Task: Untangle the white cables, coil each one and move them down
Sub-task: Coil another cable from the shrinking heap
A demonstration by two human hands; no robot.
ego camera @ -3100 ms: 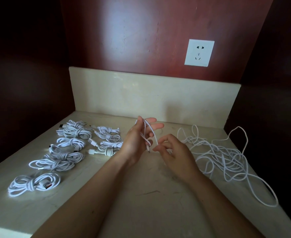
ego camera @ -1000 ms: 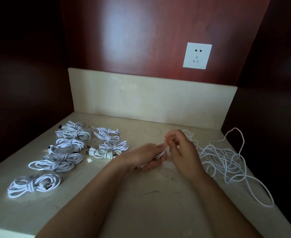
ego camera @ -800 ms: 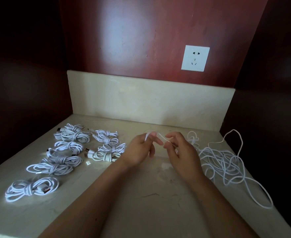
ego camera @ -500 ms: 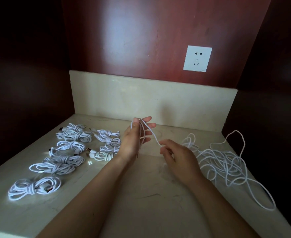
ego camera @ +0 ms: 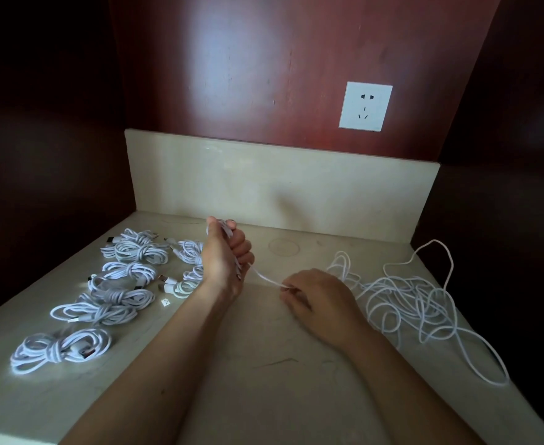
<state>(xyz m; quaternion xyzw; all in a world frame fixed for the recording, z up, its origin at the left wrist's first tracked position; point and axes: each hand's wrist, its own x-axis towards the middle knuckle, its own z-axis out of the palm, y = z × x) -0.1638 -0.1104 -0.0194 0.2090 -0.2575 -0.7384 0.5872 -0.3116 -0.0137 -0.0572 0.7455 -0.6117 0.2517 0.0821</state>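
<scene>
— Stone counter (ego camera: 264,396), red-brown wall, white socket (ego camera: 365,106) at the far right. What are your hands doing?

— My left hand (ego camera: 224,261) is raised, fingers curled round loops of a white cable (ego camera: 265,277). My right hand (ego camera: 315,297), apart and lower right, pinches the same strand.

— And the rest?

— Tangled cables (ego camera: 405,297) lie on the right and coiled bundles (ego camera: 119,297) on the left. A small white tag (ego camera: 165,302) beside them has marks too small to read.

Coiled cables (ego camera: 116,284) left on counter (ego camera: 264,380); tangled cables (ego camera: 408,303) right; socket (ego camera: 365,106) on wall behind.
</scene>
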